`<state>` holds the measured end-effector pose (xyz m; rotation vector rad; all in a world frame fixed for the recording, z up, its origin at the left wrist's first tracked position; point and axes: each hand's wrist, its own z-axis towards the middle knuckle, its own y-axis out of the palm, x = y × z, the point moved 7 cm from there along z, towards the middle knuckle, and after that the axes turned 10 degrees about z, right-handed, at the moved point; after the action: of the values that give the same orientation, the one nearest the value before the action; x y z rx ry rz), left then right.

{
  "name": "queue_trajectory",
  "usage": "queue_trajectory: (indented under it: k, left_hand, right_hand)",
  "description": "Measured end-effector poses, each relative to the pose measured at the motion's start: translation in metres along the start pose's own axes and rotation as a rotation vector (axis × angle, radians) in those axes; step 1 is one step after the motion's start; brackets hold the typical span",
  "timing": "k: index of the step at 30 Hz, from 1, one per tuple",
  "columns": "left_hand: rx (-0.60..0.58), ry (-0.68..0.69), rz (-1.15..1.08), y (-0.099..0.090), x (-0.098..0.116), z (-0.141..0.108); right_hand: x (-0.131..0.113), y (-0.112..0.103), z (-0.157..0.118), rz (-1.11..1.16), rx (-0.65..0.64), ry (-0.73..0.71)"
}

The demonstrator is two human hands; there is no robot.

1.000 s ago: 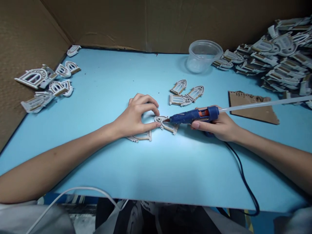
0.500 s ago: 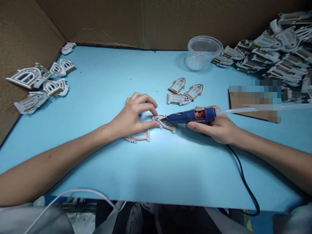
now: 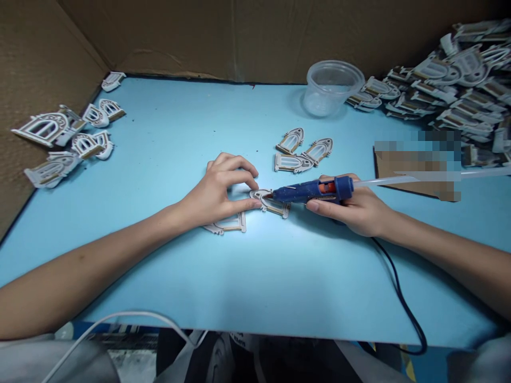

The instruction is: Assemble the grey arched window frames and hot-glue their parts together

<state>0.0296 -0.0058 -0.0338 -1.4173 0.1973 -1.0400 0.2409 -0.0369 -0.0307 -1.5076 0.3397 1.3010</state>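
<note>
My left hand (image 3: 219, 191) curls over the blue tabletop, its thumb and fingertips gripping a small arched wooden window piece (image 3: 269, 204). Its underside is hidden. The nozzle of a blue hot glue gun (image 3: 311, 190) rests at that piece's edge. My right hand (image 3: 351, 207) holds the gun by its body, and a long clear glue stick (image 3: 419, 178) runs out of the back. Just below my left thumb lies a flat window frame piece (image 3: 227, 225), apart from the held piece.
Several window pieces (image 3: 295, 151) lie beyond the hands, with heaps at left (image 3: 59, 133) and right (image 3: 451, 90). A clear plastic tub (image 3: 329, 88) stands at the back. A blurred cardboard sheet (image 3: 415, 175), black cord (image 3: 399, 287) and cardboard walls (image 3: 159, 37) surround the table.
The view has shifted slightly. Both hands keep their hold, the glue gun stays at the piece, and a blurred patch now covers the cardboard sheet at right.
</note>
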Motion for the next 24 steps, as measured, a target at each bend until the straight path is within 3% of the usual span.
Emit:
queue_trajectory:
  k: [6, 10, 15, 18, 21, 24]
  left_hand:
    - [-0.005, -0.014, -0.004, 0.001, -0.001, 0.0]
    - [0.022, 0.006, 0.005, 0.002, 0.0, 0.0]
    - [0.011, 0.005, 0.009, 0.001, 0.001, -0.001]
    - [-0.086, 0.103, 0.002, 0.003, 0.01, -0.001]
    - [-0.177, 0.196, 0.004, 0.007, 0.018, -0.003]
    - [-0.142, 0.173, 0.008, 0.005, 0.017, -0.002]
  right_hand:
    - [0.007, -0.001, -0.003, 0.047, 0.026, 0.097]
    - [0.02, 0.003, -0.005, 0.34, 0.035, 0.203]
    - [0.027, -0.011, -0.002, 0.631, 0.305, 0.15]
    - [0.031, -0.016, -0.002, 0.659, 0.405, 0.179]
    - [0.03, -0.015, -0.002, 0.659, 0.39, 0.177]
    - [0.028, -0.013, -0.002, 0.664, 0.331, 0.167]
